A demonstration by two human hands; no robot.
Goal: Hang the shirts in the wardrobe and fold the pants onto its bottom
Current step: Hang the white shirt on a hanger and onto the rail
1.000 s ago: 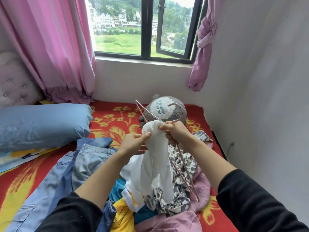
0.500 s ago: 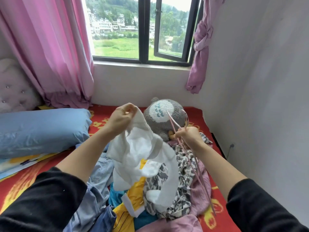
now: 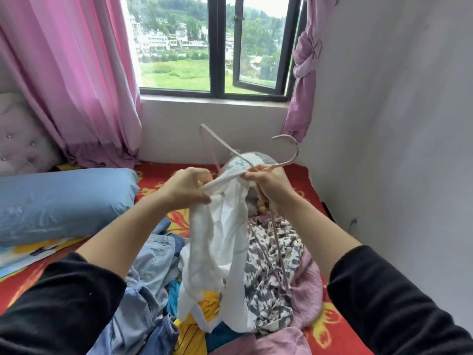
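Head view: both hands meet at the centre of the frame, above a bed. The left hand [image 3: 188,187] has its fingers curled round a bunched edge of the white shirt [image 3: 225,239]. The right hand [image 3: 268,183] is clenched round the neck of the pink hanger [image 3: 221,141] and also pinches the shirt's top edge. The hanger's hook points to 1 o'clock and one arm reaches up to 11 o'clock. Its other arm runs down toward 5 o'clock, behind the right wrist. The shirt is stretched between the hands, and the rest hangs limp toward 6 o'clock, its hem touching the clothes pile.

In that pile, jeans [image 3: 153,262] lie at 7 o'clock, a black-and-white patterned garment [image 3: 271,272] at 5 o'clock, and a pink garment [image 3: 307,285] just beside it. A blue pillow [image 3: 64,201] sits at 9 o'clock. A grey plush toy [image 3: 256,157] shows just behind the hands. The window [image 3: 217,47] is at 12 o'clock and a pink curtain [image 3: 84,85] at 10 o'clock.
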